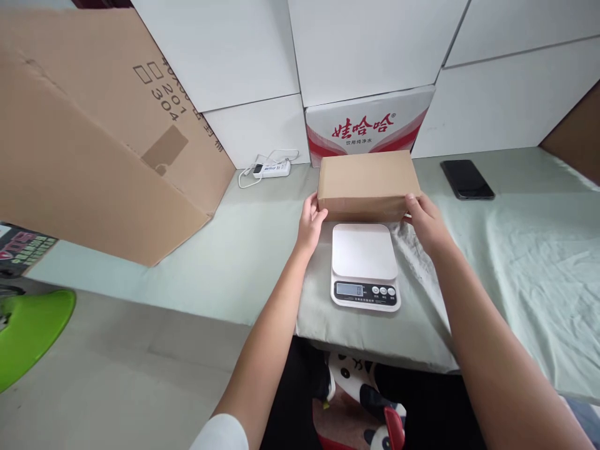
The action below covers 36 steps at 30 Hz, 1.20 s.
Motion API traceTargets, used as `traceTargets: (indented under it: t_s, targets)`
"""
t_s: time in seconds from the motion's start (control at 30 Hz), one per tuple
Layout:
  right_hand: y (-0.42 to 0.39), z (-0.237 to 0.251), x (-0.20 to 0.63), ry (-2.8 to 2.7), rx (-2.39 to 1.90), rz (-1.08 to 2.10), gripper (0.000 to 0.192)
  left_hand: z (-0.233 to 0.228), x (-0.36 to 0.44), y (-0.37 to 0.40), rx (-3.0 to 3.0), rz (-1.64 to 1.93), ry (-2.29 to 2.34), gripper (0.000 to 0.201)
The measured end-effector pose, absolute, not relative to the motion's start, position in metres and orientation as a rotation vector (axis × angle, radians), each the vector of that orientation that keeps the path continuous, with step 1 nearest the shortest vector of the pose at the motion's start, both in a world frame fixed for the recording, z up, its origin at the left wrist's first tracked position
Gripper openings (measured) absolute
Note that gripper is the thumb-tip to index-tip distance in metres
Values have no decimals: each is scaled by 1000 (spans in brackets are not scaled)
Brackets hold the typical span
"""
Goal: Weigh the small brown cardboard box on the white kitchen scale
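A small closed brown cardboard box [368,183] sits just behind a white digital kitchen scale [364,265] on the pale green cloth-covered table [515,250]. My left hand [312,224] grips the box's left end, and my right hand [424,220] grips its right end. The box is past the scale's weighing plate, whether resting on the table or lifted slightly I cannot tell. The scale's display shows a reading near zero.
A large brown carton [94,137] leans at the left. White boxes line the back wall, with a red-and-white printed carton [368,125] behind the small box. A black phone [466,179] lies at right, a white power strip [272,167] at back, a green stool [28,325] lower left.
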State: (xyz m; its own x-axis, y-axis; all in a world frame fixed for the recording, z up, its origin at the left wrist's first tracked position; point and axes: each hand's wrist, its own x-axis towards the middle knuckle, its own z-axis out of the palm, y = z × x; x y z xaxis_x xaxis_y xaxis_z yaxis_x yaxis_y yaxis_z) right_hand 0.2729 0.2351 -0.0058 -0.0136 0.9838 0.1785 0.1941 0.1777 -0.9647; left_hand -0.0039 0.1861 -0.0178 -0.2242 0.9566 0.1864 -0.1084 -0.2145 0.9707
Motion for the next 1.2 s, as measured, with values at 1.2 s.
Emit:
traceTargets:
  t_s: [1.2]
  targets:
    - [80, 9, 279, -1469, -1141, 555, 64, 16, 20, 23, 1248, 1545, 1142, 61]
